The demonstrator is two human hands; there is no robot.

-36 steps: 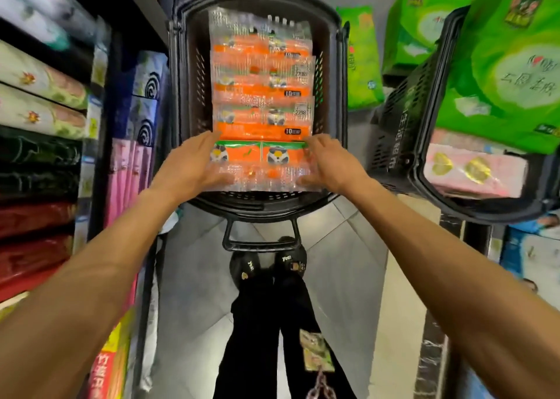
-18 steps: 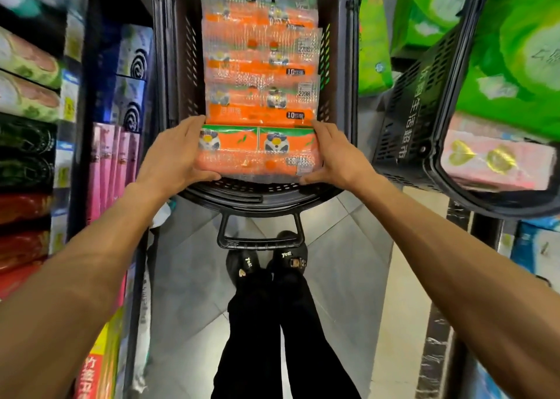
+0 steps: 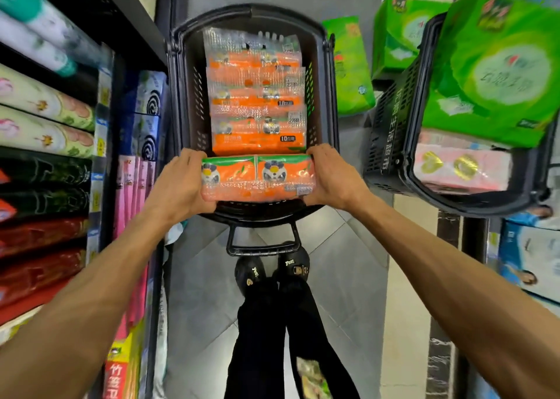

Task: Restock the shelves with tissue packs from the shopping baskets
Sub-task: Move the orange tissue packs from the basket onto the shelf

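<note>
An orange tissue pack (image 3: 256, 178) with panda faces is held over the near end of a black shopping basket (image 3: 181, 95) on the floor. My left hand (image 3: 178, 183) grips its left end and my right hand (image 3: 331, 176) grips its right end, fingers curled round the edges. Three more orange tissue packs (image 3: 257, 95) lie in a row inside the basket beyond it. A second black basket (image 3: 391, 144) at the right holds large green tissue packs (image 3: 497, 71) and a pink pack (image 3: 463, 165).
Shelves (image 3: 45, 144) on the left carry rolled and boxed goods with price tags. Green packs (image 3: 348, 65) stand on the floor behind the baskets. My legs and black shoes (image 3: 272, 271) stand just behind the basket handle (image 3: 262, 247). Boxes (image 3: 530, 262) sit at the lower right.
Both hands have closed round the nearest orange pack and raised it out of the row, toward the basket's near rim.
</note>
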